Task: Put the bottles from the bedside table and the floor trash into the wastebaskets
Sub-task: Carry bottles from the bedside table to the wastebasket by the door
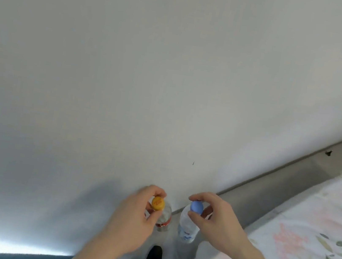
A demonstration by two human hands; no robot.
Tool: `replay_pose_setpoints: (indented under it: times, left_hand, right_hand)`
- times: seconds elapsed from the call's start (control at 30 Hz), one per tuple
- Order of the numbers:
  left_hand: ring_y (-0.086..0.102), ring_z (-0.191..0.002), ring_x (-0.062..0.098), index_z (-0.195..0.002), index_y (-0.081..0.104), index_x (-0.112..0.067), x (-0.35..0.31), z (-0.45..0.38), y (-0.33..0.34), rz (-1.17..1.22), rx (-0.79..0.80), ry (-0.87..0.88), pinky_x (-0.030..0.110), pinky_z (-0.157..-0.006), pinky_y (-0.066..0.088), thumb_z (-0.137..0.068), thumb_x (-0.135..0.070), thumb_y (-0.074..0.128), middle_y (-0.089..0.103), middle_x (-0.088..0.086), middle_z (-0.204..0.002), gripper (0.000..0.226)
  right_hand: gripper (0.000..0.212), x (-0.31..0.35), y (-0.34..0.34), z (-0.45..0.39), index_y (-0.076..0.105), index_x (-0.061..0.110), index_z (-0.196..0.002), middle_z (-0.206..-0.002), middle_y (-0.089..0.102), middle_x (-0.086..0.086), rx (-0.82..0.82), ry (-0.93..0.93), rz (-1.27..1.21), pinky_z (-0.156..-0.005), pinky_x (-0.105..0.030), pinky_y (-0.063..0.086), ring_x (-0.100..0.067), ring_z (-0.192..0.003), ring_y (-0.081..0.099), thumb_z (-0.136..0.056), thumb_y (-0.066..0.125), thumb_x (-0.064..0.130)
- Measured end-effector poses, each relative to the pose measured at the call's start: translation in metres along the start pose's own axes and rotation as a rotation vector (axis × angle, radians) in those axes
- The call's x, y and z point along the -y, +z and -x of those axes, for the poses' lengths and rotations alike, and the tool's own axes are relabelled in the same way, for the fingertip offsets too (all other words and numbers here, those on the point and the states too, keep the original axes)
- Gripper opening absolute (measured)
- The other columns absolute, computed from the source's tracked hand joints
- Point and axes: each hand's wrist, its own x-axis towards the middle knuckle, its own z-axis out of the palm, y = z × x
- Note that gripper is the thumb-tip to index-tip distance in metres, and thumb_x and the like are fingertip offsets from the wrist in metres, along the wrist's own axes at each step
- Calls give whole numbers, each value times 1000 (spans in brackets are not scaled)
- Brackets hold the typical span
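My left hand (132,216) pinches the neck of a clear bottle (163,217) with an orange cap and a red label. My right hand (216,218) pinches the neck of a clear bottle (188,225) with a blue cap and a blue-and-white label. Both bottles hang upright, side by side, close to the white wall. No wastebasket or bedside table is in view.
A white wall (150,82) fills most of the view. A bed with a floral sheet (304,238) lies at the right, behind a grey ledge (286,180) along the wall. My dark shoe (154,254) shows on the floor below the bottles.
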Motion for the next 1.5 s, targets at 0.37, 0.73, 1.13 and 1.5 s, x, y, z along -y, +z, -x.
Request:
replay_pose_setpoints:
  times: [0.37, 0.73, 1.13, 1.5]
  left_hand:
    - [60, -91, 1, -108, 58, -45, -53, -154, 33, -121, 325, 308, 19, -80, 50, -94, -26, 64, 57, -28, -110, 25]
    - [61, -88, 4, -108, 59, -42, -164, -294, 133, -136, 471, 440, 28, -78, 54, -90, -23, 60, 59, -24, -108, 26]
    - [63, -83, 5, -105, 59, -39, -351, -452, 267, -161, 467, 522, 32, -79, 55, -89, -25, 59, 61, -20, -104, 21]
    - [53, -57, 5, -99, 64, -40, -490, -545, 378, -31, 582, 454, 23, -59, 44, -84, -24, 60, 59, -16, -71, 22]
  right_hand:
    - [24, -26, -70, -19, 67, 46, -108, -106, 63, 26, -368, 195, -48, -74, -23, 54, -3, -81, 65, -89, 73, 33]
    - [23, -114, -190, -77, 68, 43, -105, -103, 66, 24, -567, 324, -151, -67, -16, 48, 1, -79, 66, -88, 76, 29]
    - [21, -225, -409, -131, 67, 42, -99, -102, 66, 21, -623, 388, -135, -64, -16, 44, 1, -79, 66, -86, 76, 28]
    - [21, -300, -538, -138, 66, 41, -99, -103, 66, 25, -780, 452, -151, -66, -19, 45, 1, -78, 66, -87, 76, 28]
